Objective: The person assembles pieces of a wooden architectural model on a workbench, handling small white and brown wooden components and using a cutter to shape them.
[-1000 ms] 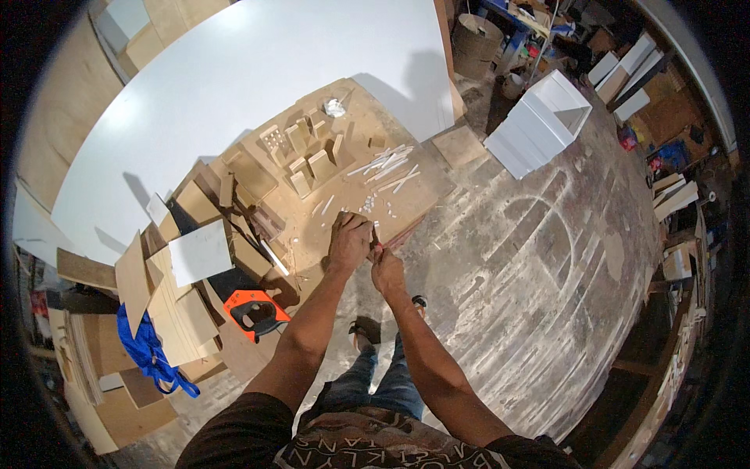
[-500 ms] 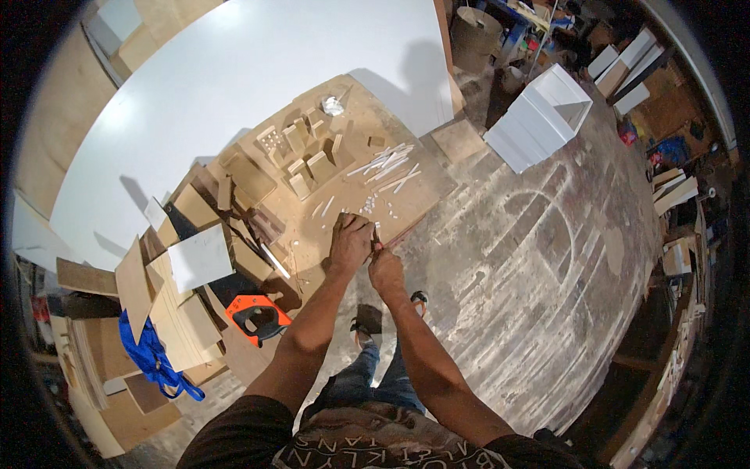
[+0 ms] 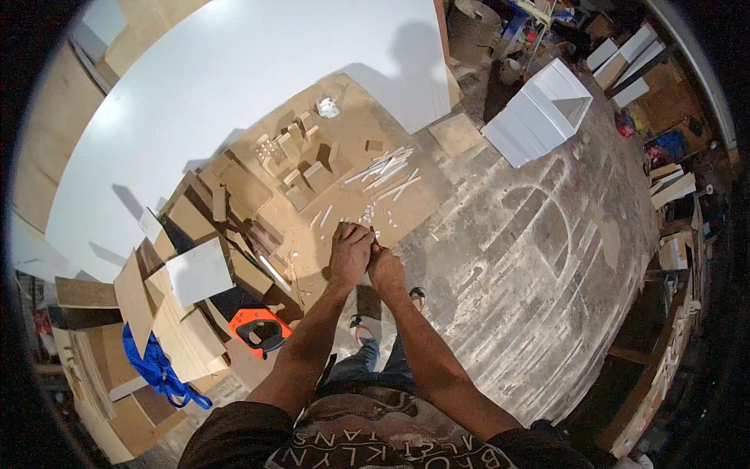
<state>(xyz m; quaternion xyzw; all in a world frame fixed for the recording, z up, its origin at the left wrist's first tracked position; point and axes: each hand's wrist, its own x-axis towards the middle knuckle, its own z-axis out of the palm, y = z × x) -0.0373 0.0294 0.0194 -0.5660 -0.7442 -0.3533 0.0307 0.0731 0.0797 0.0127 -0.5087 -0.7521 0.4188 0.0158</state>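
A small thing, too tiny to make out, is pinched between the closed left hand and right hand over the brown board, where many white sticks are already cut and lying loose.

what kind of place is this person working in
Most likely a woodworking or model-making workshop. Cut cardboard or wood pieces and thin white strips lie on a brown board on a dusty floor, and an orange-handled tool sits by stacked offcuts.
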